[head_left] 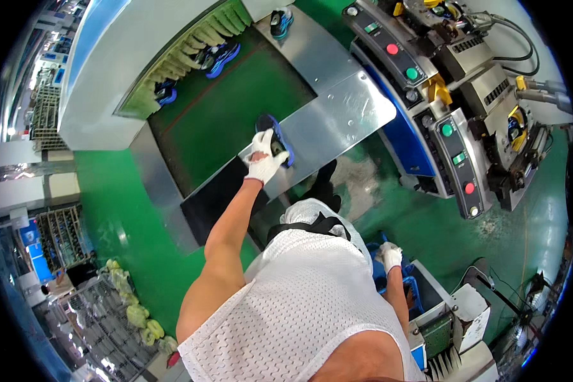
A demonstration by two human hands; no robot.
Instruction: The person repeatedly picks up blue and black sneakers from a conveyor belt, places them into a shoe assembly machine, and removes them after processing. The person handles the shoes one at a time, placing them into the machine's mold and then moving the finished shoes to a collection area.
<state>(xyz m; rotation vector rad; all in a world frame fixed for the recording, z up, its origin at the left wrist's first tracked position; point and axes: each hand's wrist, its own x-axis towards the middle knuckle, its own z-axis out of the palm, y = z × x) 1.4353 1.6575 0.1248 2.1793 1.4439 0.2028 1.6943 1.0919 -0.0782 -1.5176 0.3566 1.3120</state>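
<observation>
My left hand [265, 158], in a white glove, grips a dark shoe with a blue sole [289, 156] from above. That shoe lies by the metal rim [337, 127] of a green conveyor belt [235, 121], its toe over the belt. Low on the right, my right hand [390, 256], also gloved, has its fingers curled beside blue items [379, 280]; what it holds is hidden. Farther along the belt, blue-soled shoes [223, 60] and another shoe [165, 94] sit at a fringed curtain. One more shoe [281, 23] rests on the far metal ledge.
A machine with red and green buttons [412, 74] and metal clamps [490, 92] stands to the right. A black panel [216, 197] covers the conveyor's near end. Metal racks [102, 318] with yellow-green bundles [137, 315] stand at lower left. A white-topped unit [471, 312] sits behind my right arm.
</observation>
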